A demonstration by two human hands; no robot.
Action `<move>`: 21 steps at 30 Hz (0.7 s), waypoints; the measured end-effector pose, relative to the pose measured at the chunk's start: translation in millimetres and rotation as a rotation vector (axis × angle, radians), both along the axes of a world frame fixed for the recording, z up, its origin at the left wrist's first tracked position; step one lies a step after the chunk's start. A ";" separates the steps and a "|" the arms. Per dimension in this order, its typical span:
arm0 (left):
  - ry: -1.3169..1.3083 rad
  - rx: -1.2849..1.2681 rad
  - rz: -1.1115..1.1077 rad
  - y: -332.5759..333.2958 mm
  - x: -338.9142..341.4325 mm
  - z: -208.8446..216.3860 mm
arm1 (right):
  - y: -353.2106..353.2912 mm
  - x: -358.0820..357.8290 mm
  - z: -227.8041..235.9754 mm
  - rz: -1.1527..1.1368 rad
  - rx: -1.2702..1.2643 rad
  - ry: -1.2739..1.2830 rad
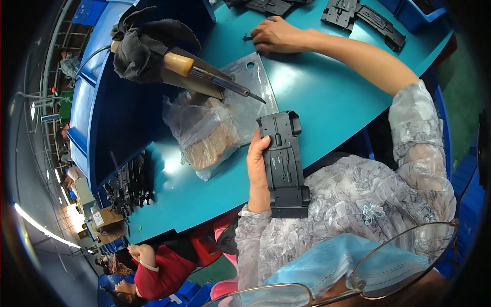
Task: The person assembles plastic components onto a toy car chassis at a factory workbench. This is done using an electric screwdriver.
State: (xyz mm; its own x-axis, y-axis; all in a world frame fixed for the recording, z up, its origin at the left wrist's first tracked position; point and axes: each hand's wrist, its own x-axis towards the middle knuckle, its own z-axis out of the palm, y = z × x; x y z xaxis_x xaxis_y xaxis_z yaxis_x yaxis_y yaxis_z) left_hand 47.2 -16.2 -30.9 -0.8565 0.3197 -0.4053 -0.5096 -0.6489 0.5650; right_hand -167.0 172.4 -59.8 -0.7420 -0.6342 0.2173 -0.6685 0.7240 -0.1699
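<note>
My left hand is closed round the edge of a long black plastic housing, thumb on its near face. The housing is held up in front of my body, its ribbed and slotted side in sight. My right hand reaches across to the far part of the teal table, fingers curled down on a small black part that pokes out past them. Between the hands and to the left, a soldering iron with a yellow handle points its tip toward the housing.
Dark grey cloth hangs round the iron's stand. Beneath the tip lie a metal plate and a plastic-wrapped brown block. More black housings lie far right; black parts pile up left beside a blue bin. A person in red sits lower left.
</note>
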 end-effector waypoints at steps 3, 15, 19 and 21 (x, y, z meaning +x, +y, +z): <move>0.020 0.004 -0.014 -1.7 -0.2 -1.7 | 12.4 28.7 2.2 -0.006 -0.056 -0.003; 0.023 -0.010 0.002 10.6 -3.7 2.0 | 24.1 48.5 22.9 -0.185 -1.227 -0.509; 0.030 0.012 -0.003 10.2 -5.0 -3.9 | 26.1 72.0 47.6 -0.031 -1.156 -0.863; 0.065 -0.034 -0.020 14.7 -7.1 -3.9 | 33.6 86.2 57.6 0.014 -1.077 -0.899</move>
